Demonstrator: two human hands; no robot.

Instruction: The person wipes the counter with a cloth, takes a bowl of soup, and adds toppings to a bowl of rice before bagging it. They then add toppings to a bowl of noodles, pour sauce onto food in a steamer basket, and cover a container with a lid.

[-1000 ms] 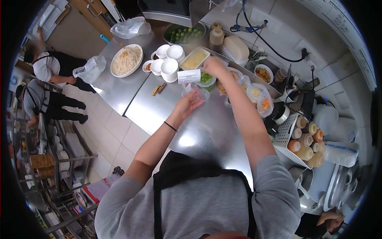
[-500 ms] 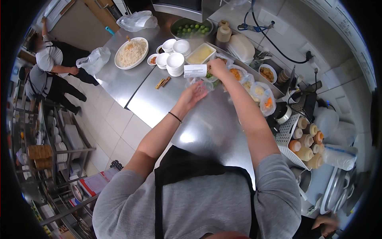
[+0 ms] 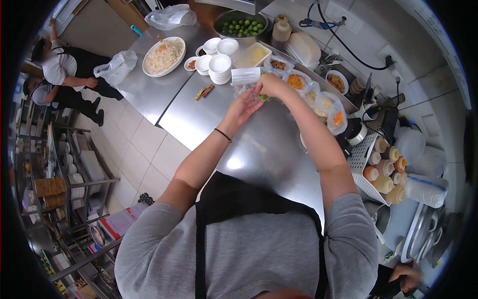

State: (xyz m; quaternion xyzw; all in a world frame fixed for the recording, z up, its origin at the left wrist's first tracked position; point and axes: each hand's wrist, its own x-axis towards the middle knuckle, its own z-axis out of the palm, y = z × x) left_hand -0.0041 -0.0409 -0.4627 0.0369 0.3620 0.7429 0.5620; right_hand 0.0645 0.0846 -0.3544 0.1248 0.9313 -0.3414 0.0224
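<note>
My left hand (image 3: 244, 107) has its fingers curled round a clear plastic bag (image 3: 240, 90) over the steel counter. Right beside it, my right hand (image 3: 273, 85) points down with fingers pinched together at the bag. What the right fingers grip is hidden, and I cannot tell what it is. Some chopped greens (image 3: 263, 97) show just under those fingers. A white printed label (image 3: 246, 76) lies behind the hands, in front of a rectangular tub (image 3: 260, 54) with pale yellow contents. Stacked small white bowls (image 3: 219, 67) stand to the left of the label.
Opened plastic bags of ingredients (image 3: 296, 81) line the right side. Farther back are a bowl of green limes (image 3: 242, 26) and a rice bowl (image 3: 164, 56). Clothespins (image 3: 204, 92) lie on the counter (image 3: 199, 119). A basket of sauce bottles (image 3: 366, 159) stands right. Two people (image 3: 67, 67) stand at left.
My right hand has moved slightly nearer, uncovering a bag of food behind it. My left hand has closed in from a more open palm, and the two hands now meet at the bag.
</note>
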